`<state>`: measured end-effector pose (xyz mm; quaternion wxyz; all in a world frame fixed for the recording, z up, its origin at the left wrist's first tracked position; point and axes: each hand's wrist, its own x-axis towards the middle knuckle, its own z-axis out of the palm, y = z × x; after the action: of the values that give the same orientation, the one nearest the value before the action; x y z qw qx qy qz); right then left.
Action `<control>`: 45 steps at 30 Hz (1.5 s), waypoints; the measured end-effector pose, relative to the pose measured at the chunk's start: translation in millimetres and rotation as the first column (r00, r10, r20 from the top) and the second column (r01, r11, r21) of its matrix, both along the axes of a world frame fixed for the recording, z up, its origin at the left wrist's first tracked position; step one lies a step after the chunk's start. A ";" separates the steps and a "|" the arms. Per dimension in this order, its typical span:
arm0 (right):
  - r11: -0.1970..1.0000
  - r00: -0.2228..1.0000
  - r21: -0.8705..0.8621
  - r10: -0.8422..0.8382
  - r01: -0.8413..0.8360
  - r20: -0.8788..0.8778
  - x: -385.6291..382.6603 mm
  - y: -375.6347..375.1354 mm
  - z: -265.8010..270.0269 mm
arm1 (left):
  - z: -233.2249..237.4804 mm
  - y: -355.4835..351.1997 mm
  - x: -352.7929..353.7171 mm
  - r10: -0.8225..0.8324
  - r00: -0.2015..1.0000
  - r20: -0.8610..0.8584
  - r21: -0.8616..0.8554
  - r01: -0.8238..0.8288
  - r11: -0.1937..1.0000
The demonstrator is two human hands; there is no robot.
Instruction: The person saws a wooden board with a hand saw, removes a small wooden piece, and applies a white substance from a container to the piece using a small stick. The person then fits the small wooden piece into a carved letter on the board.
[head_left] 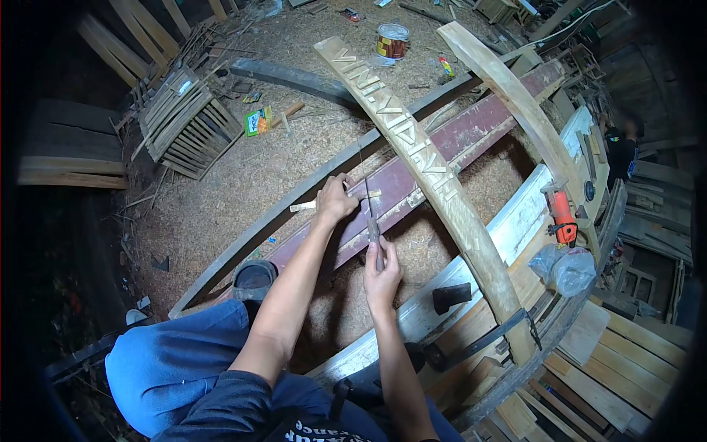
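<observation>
My right hand (384, 276) is closed around the wooden handle of a narrow handsaw (373, 230). The saw's thin blade points away from me, over the maroon plank (390, 184). My left hand (336, 200) has its fingers bent down on a small wood strip (302, 207), pressed against that plank close to the left of the blade. One pale end of the strip shows on each side of my fingers. Just to the right, a long curved board (471, 225) crosses over the plank, with raised wooden letter pieces (403, 127) along its upper half.
A clamp (482, 340) grips the board's near end, by a dark block (451, 297). An orange power tool (563, 218) and plastic bag (571, 271) lie right. A hammer (287, 118), slatted crate (193, 127) and can (392, 42) are on the ground. Another person (624, 151) is far right.
</observation>
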<state>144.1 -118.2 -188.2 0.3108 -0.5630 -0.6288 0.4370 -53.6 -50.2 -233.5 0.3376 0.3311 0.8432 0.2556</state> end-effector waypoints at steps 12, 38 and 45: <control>0.997 0.995 -0.018 -0.074 0.073 -0.072 2.9 -9.8 -1.6 | -2.4 -2.0 3.0 0.000 0.993 -0.115 0.071 0.008 0.997; 0.999 1.000 0.048 -0.010 0.009 0.026 12.7 -11.4 14.8 | 11.7 -2.1 7.1 0.040 0.998 -0.044 0.055 -0.038 0.998; 1.000 1.000 0.031 -0.005 0.004 0.022 10.3 -6.2 20.2 | 0.7 -2.6 9.3 0.050 0.997 -0.058 0.099 -0.044 0.994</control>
<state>154.4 -124.4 -167.9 0.3134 -0.5643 -0.6378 0.4202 -44.3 -52.8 -232.8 0.2895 0.3349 0.8470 0.2942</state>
